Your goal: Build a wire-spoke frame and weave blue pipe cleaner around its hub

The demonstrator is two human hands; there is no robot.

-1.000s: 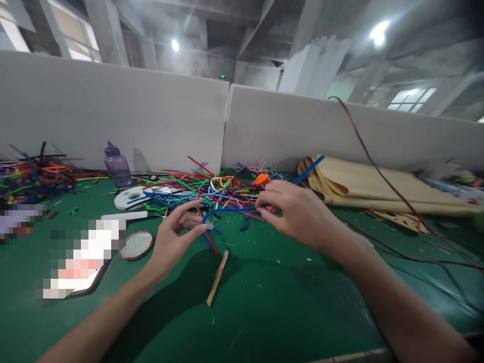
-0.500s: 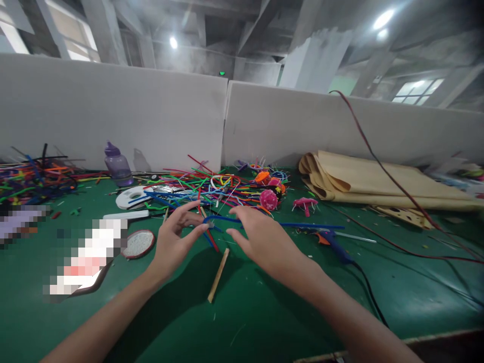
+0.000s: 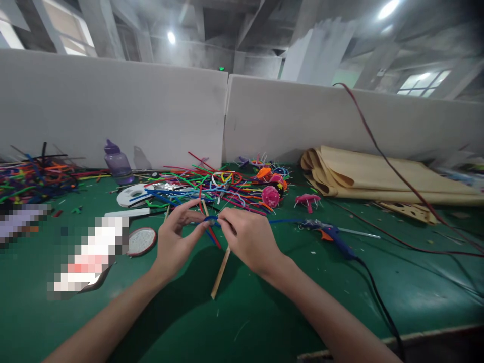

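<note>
A blue pipe cleaner (image 3: 283,221) runs between my two hands, its long end stretching right toward the glue gun. My left hand (image 3: 177,239) pinches its left end, where it bends, between thumb and fingers. Close beside, my right hand (image 3: 247,237) has its fingers closed around the strand; the exact grip is partly hidden. Red and blue pipe cleaners (image 3: 215,237) show below the fingertips. A wooden stick (image 3: 220,275) lies on the table under my right hand.
A blue glue gun (image 3: 333,237) with its cord lies right. Behind are piled pipe cleaners (image 3: 185,176), a white tape roll (image 3: 134,195), a purple bottle (image 3: 118,164) and folded brown paper (image 3: 378,174). A round red-rimmed disc (image 3: 141,242) and a blurred-out phone-like object sit left.
My right hand has moved left and down to the bend near my left hand, its fingers closing on the blue pipe cleaner. My left hand stays nearly in place.
</note>
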